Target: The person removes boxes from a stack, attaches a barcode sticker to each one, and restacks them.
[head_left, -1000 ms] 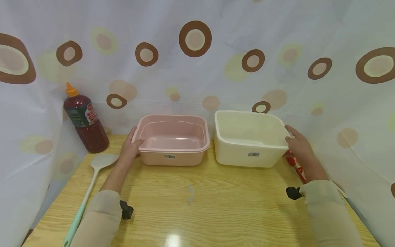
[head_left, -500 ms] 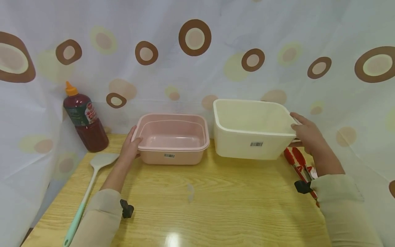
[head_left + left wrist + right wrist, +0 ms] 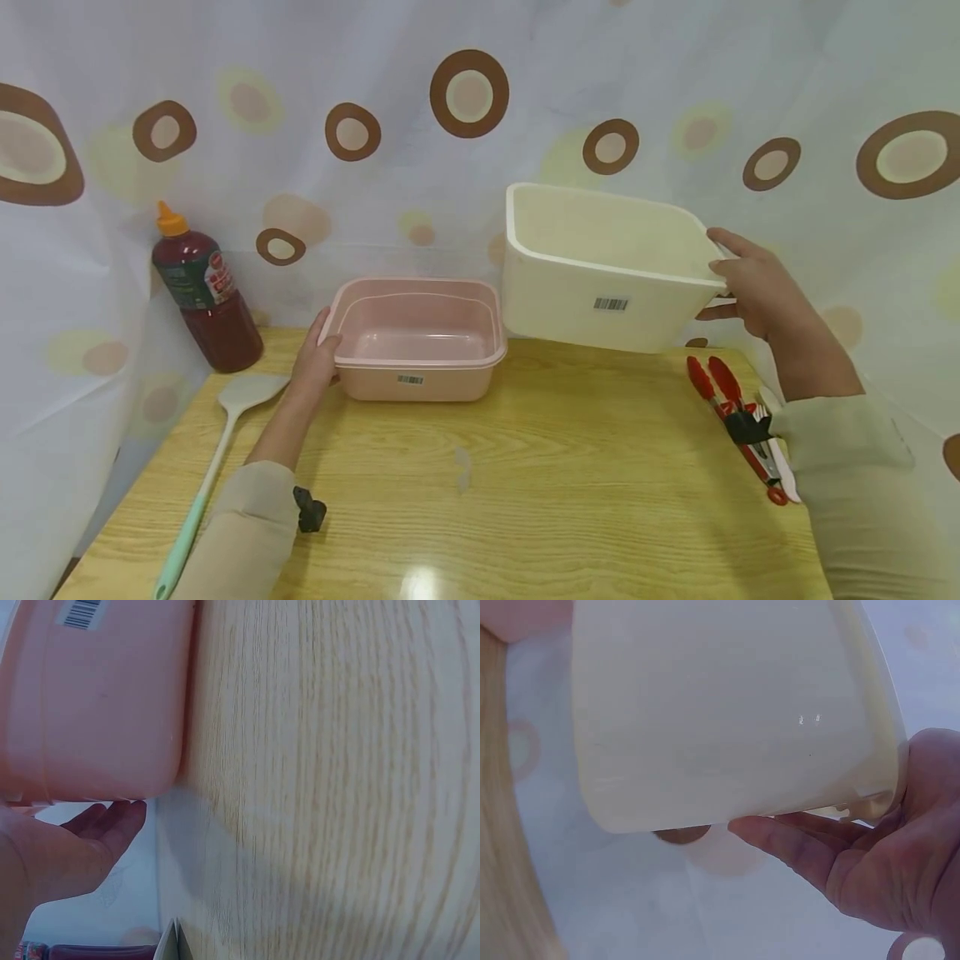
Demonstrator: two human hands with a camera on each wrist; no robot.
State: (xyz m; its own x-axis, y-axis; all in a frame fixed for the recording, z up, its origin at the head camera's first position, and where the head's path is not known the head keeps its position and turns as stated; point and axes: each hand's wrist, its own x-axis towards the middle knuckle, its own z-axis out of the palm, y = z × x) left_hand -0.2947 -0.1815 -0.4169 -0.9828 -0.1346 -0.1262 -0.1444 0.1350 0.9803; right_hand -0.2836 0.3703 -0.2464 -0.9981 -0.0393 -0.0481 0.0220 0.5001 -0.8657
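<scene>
A pink plastic basin (image 3: 375, 382) stands on the wooden table near the back. My left hand (image 3: 313, 357) holds its left end, thumb over the rim and fingers beneath it; the left wrist view shows the fingertips against the basin's end wall. To the right, a deeper cream plastic bin (image 3: 551, 292) hangs above the table, its left end higher than its right. My right hand (image 3: 765, 287) grips the bin's right end by the rim. From the right wrist, the bin's underside (image 3: 705, 712) fills much of the picture, with fingers (image 3: 787, 844) against its end.
A red sauce bottle (image 3: 206, 304) with an orange cap stands at the back left. Before it lies a turner (image 3: 217, 458) with a mint-green handle. Red-tipped tongs (image 3: 720, 392) and white cutlery (image 3: 782, 471) lie at the right, partly under my right forearm. A patterned sheet (image 3: 420, 183) hangs behind.
The cream bin has risen off the table in my right hand and tilted, uncovering the tongs and cutlery. My left hand and the pink basin have stayed put.
</scene>
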